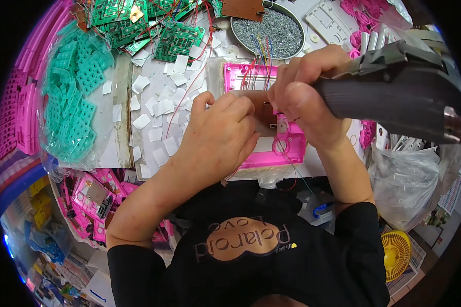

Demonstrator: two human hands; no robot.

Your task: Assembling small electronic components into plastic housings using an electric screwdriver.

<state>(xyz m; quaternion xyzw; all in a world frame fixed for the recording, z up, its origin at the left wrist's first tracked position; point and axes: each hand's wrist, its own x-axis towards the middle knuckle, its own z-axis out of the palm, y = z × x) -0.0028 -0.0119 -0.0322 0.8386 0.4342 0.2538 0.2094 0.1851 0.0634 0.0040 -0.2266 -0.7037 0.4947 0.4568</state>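
A pink plastic housing (pixel 248 161) lies in front of me, with a brown circuit board (pixel 265 113) inside it and coloured wires (pixel 261 51) running out past its far edge. My left hand (pixel 217 130) is curled over the housing's left side. Its fingers are closed, and what they pinch is too small to name. Closed round the front end of a dark grey electric screwdriver (pixel 389 94), my right hand (pixel 312 94) is above the housing's right side. The screwdriver's tip is hidden by my fingers.
A round metal tray of screws (pixel 292 33) stands behind the housing. Green circuit boards (pixel 179 41) and white pads (pixel 161 107) lie to its left, beside turquoise rubber keypads (pixel 74 97). A box of pink parts (pixel 95 199) sits near left; a plastic bag (pixel 407 179) hangs at right.
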